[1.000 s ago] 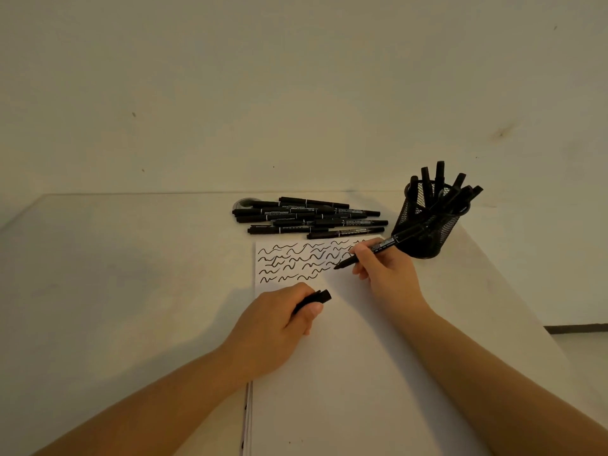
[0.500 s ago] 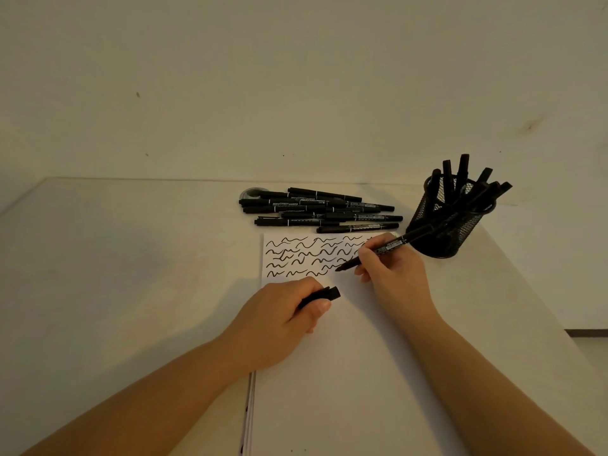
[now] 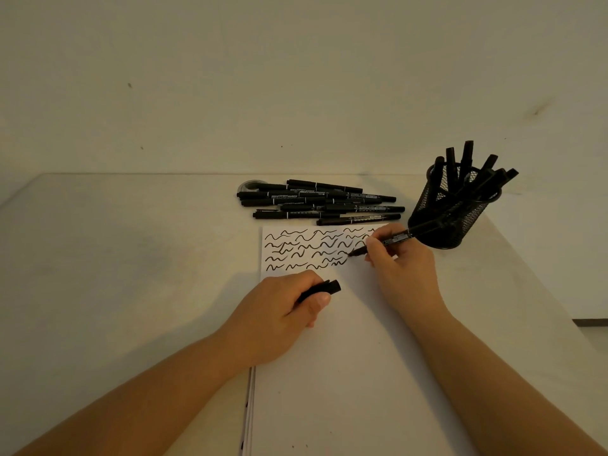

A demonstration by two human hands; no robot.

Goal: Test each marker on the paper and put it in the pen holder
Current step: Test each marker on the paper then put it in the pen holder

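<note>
My right hand (image 3: 403, 268) grips an uncapped black marker (image 3: 391, 241), its tip touching the white paper (image 3: 345, 357) at the right end of several rows of black squiggles (image 3: 306, 250). My left hand (image 3: 283, 311) rests on the paper's left edge and holds the marker's black cap (image 3: 324, 288) between thumb and fingers. A pile of several black markers (image 3: 319, 204) lies on the table beyond the paper. The black mesh pen holder (image 3: 447, 212) stands at the right, with several markers sticking out of it.
The paper is the top sheet of a stack lying on a pale table (image 3: 115, 258). A wall rises right behind the table. The table's right edge runs diagonally past the holder, with a dark floor strip (image 3: 590, 322) beyond it.
The marker tip has moved a little to the right along the lowest squiggle rows. My left hand stays in place with the cap. The view has shifted slightly.
</note>
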